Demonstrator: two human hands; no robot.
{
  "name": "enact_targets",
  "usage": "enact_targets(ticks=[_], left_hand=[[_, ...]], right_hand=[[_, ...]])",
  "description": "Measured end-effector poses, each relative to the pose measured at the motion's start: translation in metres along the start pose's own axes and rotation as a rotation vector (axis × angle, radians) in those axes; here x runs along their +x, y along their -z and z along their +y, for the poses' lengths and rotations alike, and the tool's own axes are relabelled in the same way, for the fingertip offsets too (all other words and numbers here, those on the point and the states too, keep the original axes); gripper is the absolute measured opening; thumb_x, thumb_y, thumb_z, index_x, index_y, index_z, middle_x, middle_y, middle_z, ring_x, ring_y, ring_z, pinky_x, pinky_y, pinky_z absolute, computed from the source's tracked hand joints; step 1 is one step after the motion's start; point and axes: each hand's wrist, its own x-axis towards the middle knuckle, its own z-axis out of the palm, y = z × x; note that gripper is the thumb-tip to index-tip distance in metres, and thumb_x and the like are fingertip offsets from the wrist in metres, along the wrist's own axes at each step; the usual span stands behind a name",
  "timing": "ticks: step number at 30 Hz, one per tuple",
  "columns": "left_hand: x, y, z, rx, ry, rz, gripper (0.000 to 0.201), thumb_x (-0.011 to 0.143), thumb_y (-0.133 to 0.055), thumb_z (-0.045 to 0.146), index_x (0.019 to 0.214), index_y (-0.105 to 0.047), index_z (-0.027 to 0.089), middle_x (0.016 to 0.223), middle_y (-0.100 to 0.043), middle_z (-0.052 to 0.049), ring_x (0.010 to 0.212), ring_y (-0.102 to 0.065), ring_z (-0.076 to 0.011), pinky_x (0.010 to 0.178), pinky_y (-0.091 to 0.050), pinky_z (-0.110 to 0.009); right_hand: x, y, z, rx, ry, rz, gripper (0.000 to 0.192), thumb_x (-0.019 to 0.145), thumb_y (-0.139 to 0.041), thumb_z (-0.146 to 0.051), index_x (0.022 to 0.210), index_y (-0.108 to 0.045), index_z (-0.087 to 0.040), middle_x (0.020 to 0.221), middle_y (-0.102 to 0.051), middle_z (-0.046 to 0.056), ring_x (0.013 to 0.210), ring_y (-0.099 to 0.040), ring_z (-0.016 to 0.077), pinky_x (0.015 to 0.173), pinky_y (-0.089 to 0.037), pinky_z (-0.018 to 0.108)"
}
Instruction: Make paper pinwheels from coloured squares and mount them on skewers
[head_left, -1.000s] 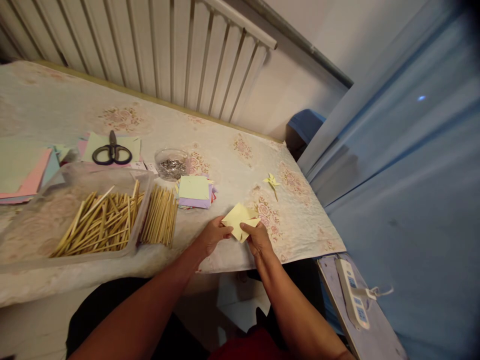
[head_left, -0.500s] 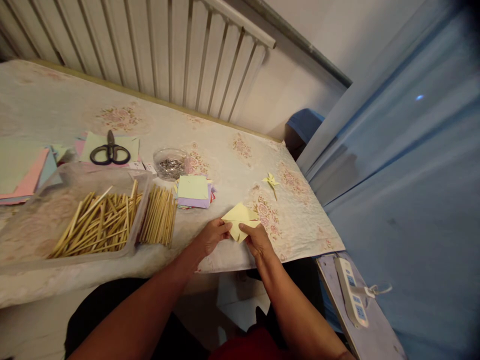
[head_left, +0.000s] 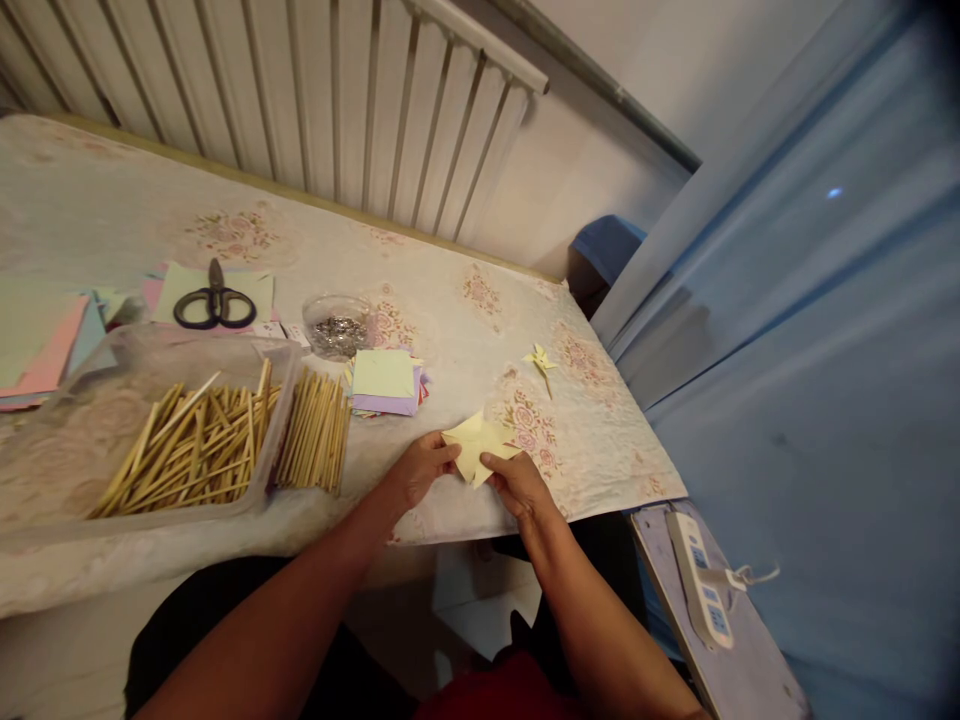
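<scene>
A square of pale yellow paper (head_left: 475,440), with cuts running in from its corners, is held over the near part of the table. My left hand (head_left: 426,464) pinches its left corner between thumb and fingers. On the opposite side, my right hand (head_left: 519,480) grips the lower right edge, thumb on top. Beyond them lies a small yellow paper pinwheel (head_left: 538,358) on a short stick. A stack of small coloured paper squares (head_left: 384,376) sits to the left of the held sheet.
At left, a clear plastic box (head_left: 270,420) holds many thin sticks, with more sticks (head_left: 313,430) beside it. Behind are scissors (head_left: 216,300) on paper and a round dish (head_left: 337,328) of small metal pieces. A power strip (head_left: 701,580) lies at right, near the blue curtain (head_left: 810,400).
The cuts in the yellow paper have spread, and its points now stand further apart. Both hands keep their hold in nearly the same place. The view has shifted slightly.
</scene>
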Motion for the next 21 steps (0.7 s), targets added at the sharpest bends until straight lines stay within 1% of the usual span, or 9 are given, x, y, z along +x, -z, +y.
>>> enact_targets(ticks=[2, 5, 9, 12, 14, 16, 17, 19, 21], left_hand=[[0.0, 0.0, 0.002, -0.014, -0.009, 0.012, 0.032, 0.06, -0.078, 0.03, 0.081, -0.062, 0.013, 0.073, -0.06, -0.001, 0.069, -0.055, -0.0129, 0.065, -0.041, -0.025], [-0.002, 0.0, 0.004, -0.017, -0.013, 0.015, 0.03, 0.063, -0.077, 0.032, 0.077, -0.06, 0.013, 0.074, -0.06, -0.001, 0.068, -0.054, -0.0117, 0.065, -0.042, -0.025], [-0.004, -0.002, 0.006, 0.005, -0.006, -0.009, 0.03, 0.066, -0.074, 0.038, 0.076, -0.06, 0.013, 0.076, -0.059, -0.002, 0.066, -0.053, -0.0115, 0.065, -0.042, -0.025], [-0.003, -0.003, 0.005, 0.07, -0.018, -0.018, 0.028, 0.068, -0.071, 0.039, 0.075, -0.06, 0.014, 0.073, -0.058, -0.001, 0.064, -0.051, -0.0117, 0.063, -0.041, -0.025], [-0.002, -0.003, 0.004, 0.13, -0.042, -0.006, 0.025, 0.069, -0.068, 0.038, 0.074, -0.059, 0.014, 0.07, -0.057, 0.0, 0.062, -0.049, -0.0111, 0.061, -0.038, -0.025], [-0.001, -0.003, 0.003, 0.177, -0.069, 0.007, 0.024, 0.071, -0.066, 0.036, 0.074, -0.06, 0.014, 0.068, -0.055, 0.001, 0.061, -0.047, -0.0105, 0.059, -0.036, -0.024], [-0.001, -0.002, 0.002, 0.188, -0.079, 0.01, 0.023, 0.071, -0.066, 0.036, 0.075, -0.06, 0.014, 0.067, -0.054, 0.002, 0.06, -0.046, -0.0102, 0.059, -0.035, -0.024], [-0.001, -0.002, 0.003, 0.191, -0.086, 0.004, 0.022, 0.071, -0.066, 0.034, 0.076, -0.06, 0.014, 0.067, -0.053, 0.002, 0.06, -0.045, -0.0098, 0.059, -0.034, -0.023], [-0.002, -0.002, 0.005, 0.188, -0.084, 0.003, 0.021, 0.071, -0.067, 0.033, 0.074, -0.059, 0.014, 0.067, -0.052, 0.003, 0.06, -0.044, -0.0091, 0.059, -0.034, -0.023]], right_hand=[[-0.001, 0.003, -0.002, -0.045, -0.016, -0.016, 0.046, 0.058, -0.08, -0.024, 0.101, -0.067, -0.016, 0.099, -0.072, 0.007, 0.081, -0.067, 0.0223, 0.07, -0.053, 0.032], [-0.001, 0.011, -0.003, -0.171, -0.029, 0.032, 0.039, 0.055, -0.08, -0.026, 0.091, -0.07, -0.015, 0.085, -0.073, 0.005, 0.07, -0.065, 0.0184, 0.062, -0.05, 0.028], [-0.001, 0.022, -0.005, -0.358, 0.035, 0.114, 0.025, 0.054, -0.081, -0.026, 0.07, -0.067, -0.014, 0.055, -0.062, -0.004, 0.045, -0.045, 0.0078, 0.043, -0.033, 0.02], [-0.002, 0.024, -0.005, -0.341, 0.036, 0.07, 0.023, 0.056, -0.08, -0.027, 0.066, -0.063, -0.015, 0.047, -0.051, -0.007, 0.039, -0.032, 0.0043, 0.038, -0.024, 0.019], [-0.003, 0.021, -0.005, -0.28, 0.03, 0.057, 0.023, 0.058, -0.079, -0.027, 0.066, -0.062, -0.015, 0.047, -0.049, -0.008, 0.037, -0.028, 0.0029, 0.036, -0.022, 0.018], [-0.004, 0.018, -0.005, -0.209, 0.037, 0.083, 0.023, 0.058, -0.08, -0.025, 0.072, -0.063, -0.015, 0.05, -0.053, -0.007, 0.036, -0.033, 0.0026, 0.036, -0.026, 0.017], [-0.004, 0.017, -0.005, -0.177, 0.035, 0.104, 0.025, 0.057, -0.08, -0.024, 0.075, -0.064, -0.015, 0.053, -0.057, -0.006, 0.037, -0.039, 0.0035, 0.037, -0.031, 0.016], [-0.004, 0.013, -0.008, -0.131, 0.024, 0.137, 0.031, 0.055, -0.081, -0.021, 0.082, -0.065, -0.015, 0.063, -0.065, -0.002, 0.046, -0.055, 0.0081, 0.044, -0.042, 0.018], [-0.003, 0.01, -0.012, -0.109, 0.021, 0.157, 0.035, 0.054, -0.081, -0.02, 0.086, -0.066, -0.015, 0.075, -0.07, 0.002, 0.059, -0.065, 0.0137, 0.052, -0.05, 0.021]])
